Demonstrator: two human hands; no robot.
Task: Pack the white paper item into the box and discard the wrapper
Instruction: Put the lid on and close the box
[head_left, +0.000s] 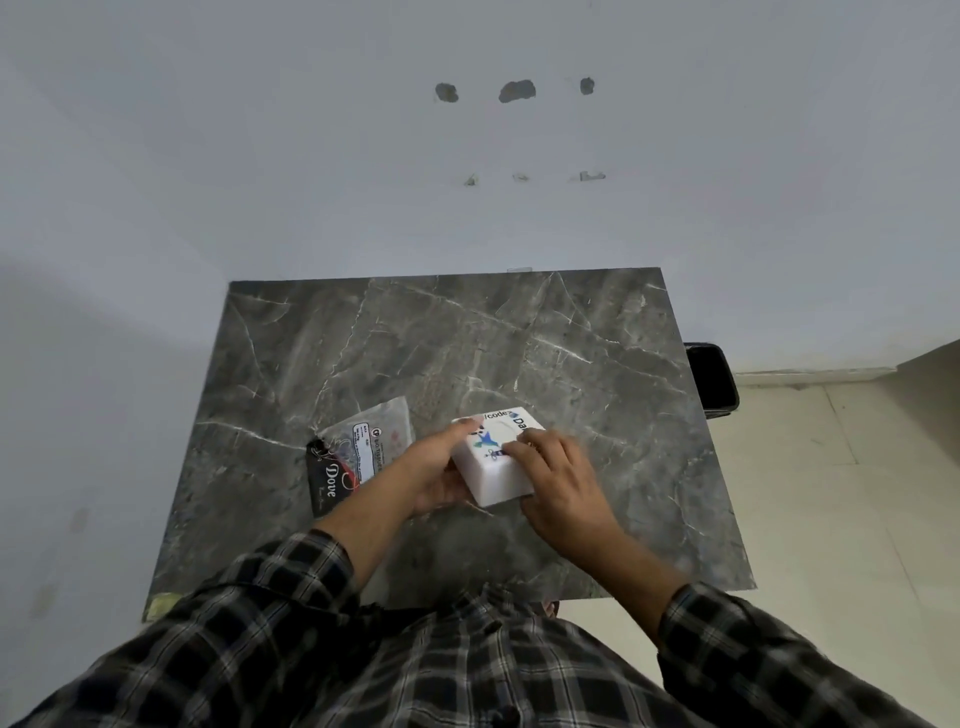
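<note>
Hands first: the person's right hand (558, 480) lies over the near right corner of the small white cardboard box with printed lettering (496, 460), fingers curled down onto its top face. The left hand (439, 470) cups the box's left side, thumb on the top edge, so both hands are closed on the box. It sits on the grey veined marble-pattern table (597, 364), just right of centre.

The box top appears shut; whether the white paper item is inside cannot be told. To seat the lid well, the left hand should brace the wall while the right presses evenly.

At 9 o'clock from the box, just beside the left hand, lies the crumpled clear plastic wrapper with a printed label (371, 434), overlapping a black sachet (327, 480). At 2 o'clock, beyond the table edge, stands a black bin (714, 379), the likely place for the wrapper.
</note>
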